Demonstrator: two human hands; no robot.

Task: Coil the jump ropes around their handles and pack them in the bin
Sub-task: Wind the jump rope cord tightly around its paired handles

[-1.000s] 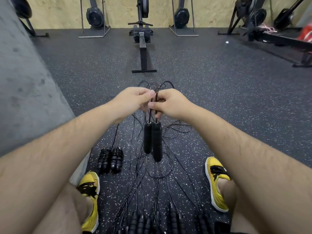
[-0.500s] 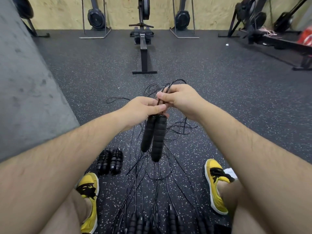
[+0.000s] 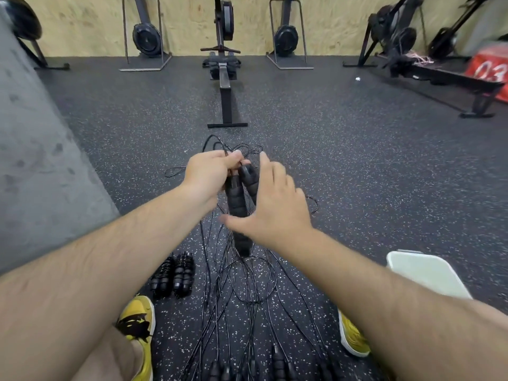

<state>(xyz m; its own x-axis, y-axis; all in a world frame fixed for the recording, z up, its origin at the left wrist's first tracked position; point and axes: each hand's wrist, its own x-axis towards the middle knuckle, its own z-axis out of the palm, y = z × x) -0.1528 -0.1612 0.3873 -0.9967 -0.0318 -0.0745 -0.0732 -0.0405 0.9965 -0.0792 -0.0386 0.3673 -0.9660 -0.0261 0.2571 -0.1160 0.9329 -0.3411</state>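
Here the person's left hand (image 3: 210,174) is curled round the top of a pair of black handles (image 3: 235,200), gripping them where the thin cord comes out. The handles hang side by side from that grip, pointing down toward the person.

The right hand (image 3: 272,207) is released. Its fingers are straight and spread and its thumb points left across the lower part of the handles. It lies over the right side of the pair, but blur hides whether the palm touches them.

Below the handles, loose black cords (image 3: 247,287) spread in long loops over the speckled rubber floor (image 3: 357,166), and a few loops show just beyond the handles, behind the left hand. Below and left of the handles, a wound jump rope (image 3: 173,276) lies on the floor with its cord coiled round its two handles. Well below the handles, at the bottom edge, more handles (image 3: 277,361) lie in a row.

What looks like a white bin (image 3: 423,273) sits below and right of the handles, partly hidden by the right forearm. A yellow shoe (image 3: 137,325) is below and left of them, and a second yellow shoe (image 3: 353,339) is below and right. Well beyond the handles, a rowing machine (image 3: 226,86) stands against a plywood wall.
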